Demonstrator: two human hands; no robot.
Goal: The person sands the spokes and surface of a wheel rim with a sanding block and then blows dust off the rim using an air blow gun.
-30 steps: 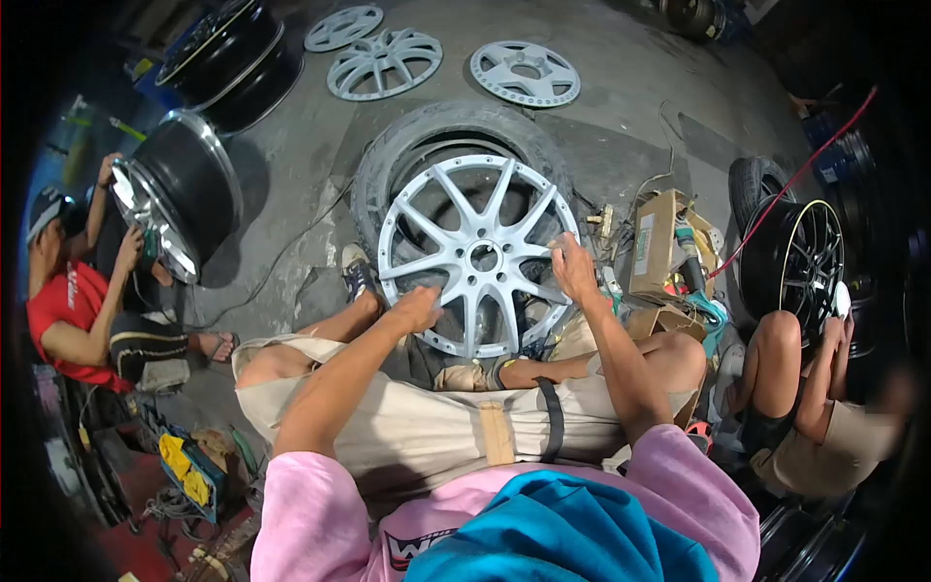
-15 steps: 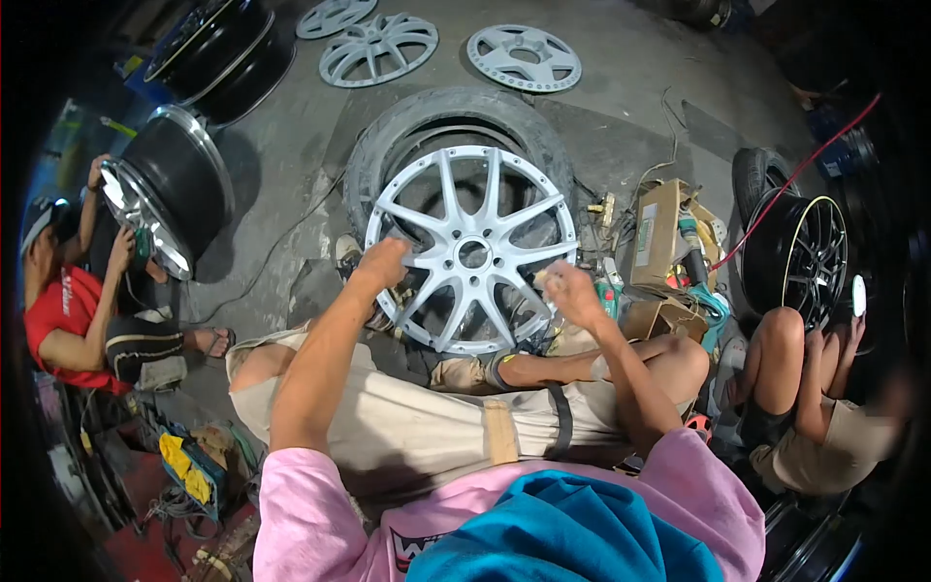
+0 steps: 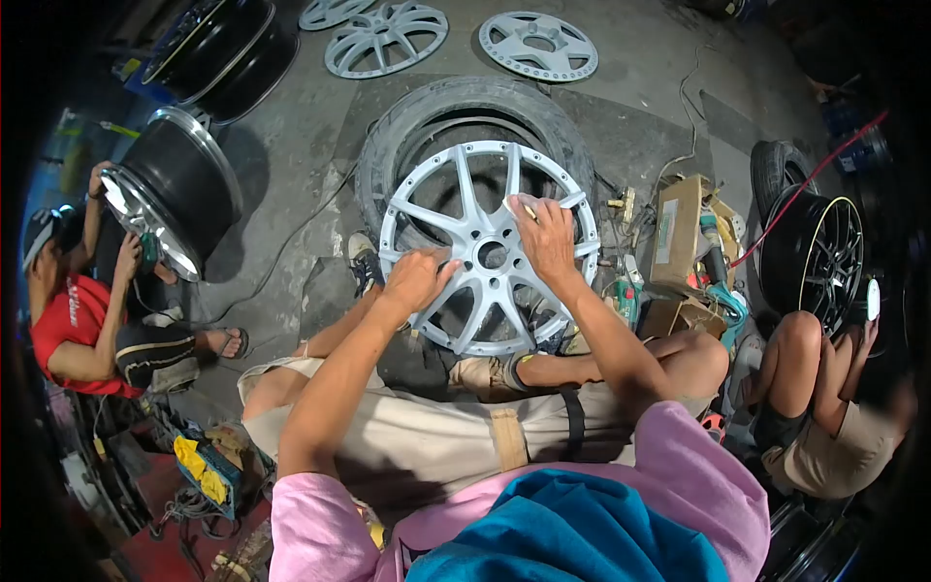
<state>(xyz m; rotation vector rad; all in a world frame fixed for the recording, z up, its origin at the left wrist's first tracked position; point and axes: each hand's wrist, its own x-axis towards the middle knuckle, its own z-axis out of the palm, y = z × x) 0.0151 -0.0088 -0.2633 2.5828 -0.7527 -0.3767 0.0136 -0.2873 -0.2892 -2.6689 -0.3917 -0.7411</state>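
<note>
Parts of a spoked wheel face [image 3: 492, 233] are covered by the left hand [image 3: 419, 278] and the right hand [image 3: 545, 238], where a largely masked pale scrap [image 3: 523, 208] is too small to be identified. Beyond both hands, the near side of a tyre [image 3: 475, 97] is hidden under the wheel face. Farther out, past the left hand, a grey wheel disc [image 3: 330, 12] is cropped at the top edge. Well left of the left hand, lettering [image 3: 74, 303] on a red shirt [image 3: 53, 335] is too small to be read; well right of the right hand, a co-worker's head [image 3: 897, 403] is blurred.
</note>
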